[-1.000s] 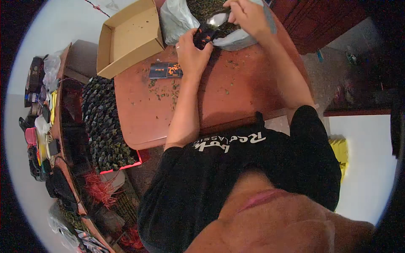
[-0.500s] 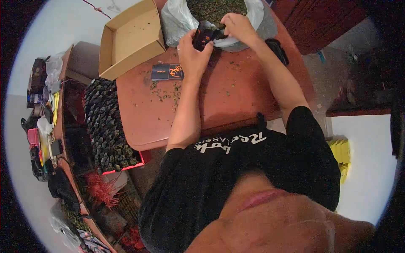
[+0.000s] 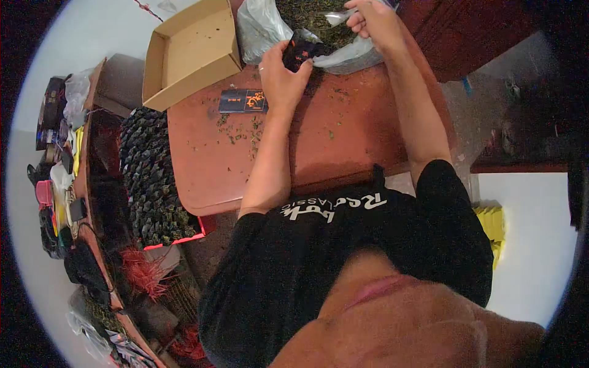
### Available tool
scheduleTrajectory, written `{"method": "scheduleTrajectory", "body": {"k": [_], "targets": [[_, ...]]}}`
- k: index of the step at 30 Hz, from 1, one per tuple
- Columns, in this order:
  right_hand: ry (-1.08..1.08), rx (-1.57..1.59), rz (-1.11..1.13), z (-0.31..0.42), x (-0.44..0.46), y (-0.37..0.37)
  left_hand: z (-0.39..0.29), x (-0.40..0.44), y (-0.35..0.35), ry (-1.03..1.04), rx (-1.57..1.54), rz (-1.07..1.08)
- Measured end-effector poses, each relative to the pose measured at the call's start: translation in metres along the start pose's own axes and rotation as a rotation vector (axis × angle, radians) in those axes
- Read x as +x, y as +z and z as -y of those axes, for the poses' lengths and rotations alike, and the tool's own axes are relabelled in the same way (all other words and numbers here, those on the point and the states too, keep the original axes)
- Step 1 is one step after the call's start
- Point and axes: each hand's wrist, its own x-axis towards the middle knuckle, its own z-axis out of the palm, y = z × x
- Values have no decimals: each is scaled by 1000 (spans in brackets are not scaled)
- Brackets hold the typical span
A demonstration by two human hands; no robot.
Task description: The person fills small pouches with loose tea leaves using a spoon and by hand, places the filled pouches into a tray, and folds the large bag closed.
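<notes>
My left hand (image 3: 283, 76) is closed around a small black pouch (image 3: 299, 54) with orange print, held up at the near rim of a clear plastic bag (image 3: 353, 59). Dried green leaf pieces, like loose tea (image 3: 307, 15), fill the bag. Over its right side, my right hand (image 3: 375, 26) pinches a shiny scoop (image 3: 335, 17), whose far end hangs above the leaves. Whatever is inside the pouch is hidden from view. Just left of my left wrist, a flat black packet (image 3: 241, 101) with orange print lies on the red-brown table (image 3: 227, 175).
An open cardboard box (image 3: 193, 52) rests at the table's left back edge. Leaf crumbs (image 3: 236, 130) are scattered on the tabletop. Left of the table, a red-edged container holds many dark pouches (image 3: 150, 178). A cluttered shelf (image 3: 86, 202) runs along the left.
My right hand has moved up and right, away from the pouch mouth, and the shiny scoop now shows over the leaves. My left hand keeps the pouch in nearly the same place.
</notes>
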Motion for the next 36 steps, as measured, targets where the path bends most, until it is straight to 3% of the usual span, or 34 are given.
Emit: {"method": "scheduleTrajectory", "body": {"k": [2, 5, 9, 13, 16, 22, 24, 25, 27, 29, 30, 31, 33, 36], "targets": [[5, -60, -5, 14, -12, 8, 0, 0, 0, -7, 3, 3], [-226, -129, -14, 16, -34, 29, 1, 1, 0, -9, 9, -3], [-684, -513, 17, 13, -64, 48, 3, -1, 0, -21, 20, 3], [-817, -603, -2, 11, -80, 50, 0, -1, -1, -62, -9, 9], [-633, -472, -29, 16, -89, 46, 1, -1, 0, -79, -49, 14], [-736, -644, 51, -2, -93, 49, 4, -1, 5, 1, -137, -19], [-644, -689, 105, -2, -93, 45, 6, -3, 4, 40, -71, -54], [-776, -809, 105, -6, -86, 42, 9, -4, 5, 14, -42, -54], [-774, -510, -58, -12, -92, 47, 7, -8, 1, 4, -45, -86], [-551, -536, -105, -8, -101, 44, 14, -10, 2, -17, -60, -82], [-549, -292, -209, -11, -103, 49, 13, -11, -1, 0, -44, -119], [-652, -132, -97, -35, -88, 28, 13, -12, -4, 22, -31, -151], [-449, -4, -267, -33, -97, 31, 9, -17, -15, 51, -27, -144], [-330, 22, -420, -26, -92, 25, 1, -21, -41, 79, -28, -115]]}}
